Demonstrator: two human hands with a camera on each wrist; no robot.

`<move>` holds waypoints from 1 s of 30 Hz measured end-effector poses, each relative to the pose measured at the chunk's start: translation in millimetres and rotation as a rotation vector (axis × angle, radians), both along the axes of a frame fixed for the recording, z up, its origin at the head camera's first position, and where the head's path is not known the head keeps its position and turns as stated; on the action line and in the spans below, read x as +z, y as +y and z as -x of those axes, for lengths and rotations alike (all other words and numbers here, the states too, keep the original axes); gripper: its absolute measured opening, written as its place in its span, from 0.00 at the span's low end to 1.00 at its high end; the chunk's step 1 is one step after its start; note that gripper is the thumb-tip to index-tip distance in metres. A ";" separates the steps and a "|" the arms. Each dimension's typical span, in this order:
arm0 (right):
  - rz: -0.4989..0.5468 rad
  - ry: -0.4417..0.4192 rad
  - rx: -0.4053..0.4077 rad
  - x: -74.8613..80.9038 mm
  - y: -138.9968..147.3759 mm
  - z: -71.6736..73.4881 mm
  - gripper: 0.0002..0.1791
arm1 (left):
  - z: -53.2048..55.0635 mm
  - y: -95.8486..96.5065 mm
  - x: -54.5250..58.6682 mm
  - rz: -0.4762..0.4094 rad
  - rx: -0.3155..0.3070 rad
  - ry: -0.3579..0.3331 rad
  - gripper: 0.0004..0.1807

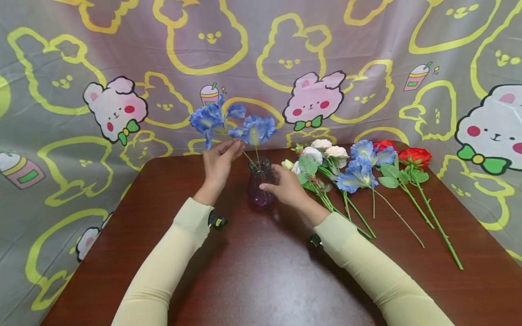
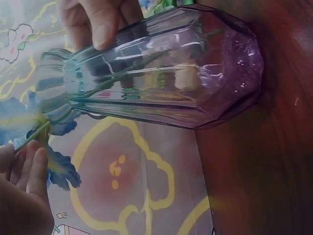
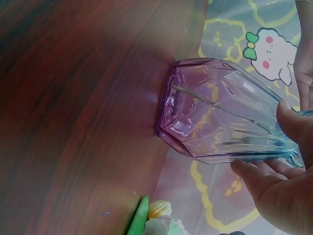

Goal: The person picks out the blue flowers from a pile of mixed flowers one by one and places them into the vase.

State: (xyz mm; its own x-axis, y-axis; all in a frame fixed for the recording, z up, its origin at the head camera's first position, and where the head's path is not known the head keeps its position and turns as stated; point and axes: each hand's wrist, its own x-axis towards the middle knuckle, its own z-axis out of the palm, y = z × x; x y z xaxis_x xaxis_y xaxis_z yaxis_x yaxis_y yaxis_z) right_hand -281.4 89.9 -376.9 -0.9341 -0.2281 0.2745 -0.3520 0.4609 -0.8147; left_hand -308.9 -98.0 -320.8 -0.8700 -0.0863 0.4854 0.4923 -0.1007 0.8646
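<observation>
A faceted glass vase (image 1: 261, 197), purple at the base and bluish at the neck, stands upright on the table. My right hand (image 1: 287, 185) grips its upper part, thumb on one side and fingers on the other, as the right wrist view confirms with the hand (image 3: 279, 196) around the glass. One blue iris (image 1: 258, 130) rises from the vase, its thin stem visible through the glass (image 3: 215, 107). With fingertips, my left hand (image 1: 218, 165) pinches the green stem of another blue iris (image 1: 208, 117) just left of the rim; that stem slants toward the mouth.
To the right lie pale roses (image 1: 322, 154) with green leaves, more blue irises (image 1: 359, 172) and red roses (image 1: 415, 157), their stems pointing toward the front. A cartoon-printed cloth (image 1: 244, 54) hangs behind the brown table (image 1: 261, 280).
</observation>
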 end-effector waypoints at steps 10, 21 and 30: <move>0.012 -0.008 -0.003 -0.5 -0.4 -0.2 0.35 | 3.0 3.8 -8.7 0.125 0.021 -0.120 0.15; 0.019 -0.010 -0.003 -1.2 -0.6 -0.6 0.34 | 7.1 6.8 -18.0 0.301 0.069 -0.138 0.14; -0.009 -0.025 -0.017 -0.7 -0.2 -0.6 0.37 | 6.6 8.2 -19.5 0.393 0.066 -0.128 0.14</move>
State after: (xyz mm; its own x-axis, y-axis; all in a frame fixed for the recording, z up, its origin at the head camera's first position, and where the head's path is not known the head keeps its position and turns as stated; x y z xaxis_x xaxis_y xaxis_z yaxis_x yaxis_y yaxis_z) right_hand -280.8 89.8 -377.6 -0.9444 -0.2142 0.2494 -0.3238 0.4739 -0.8189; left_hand -315.4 -89.9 -340.3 -0.9241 0.0265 0.3812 0.3732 0.2776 0.8853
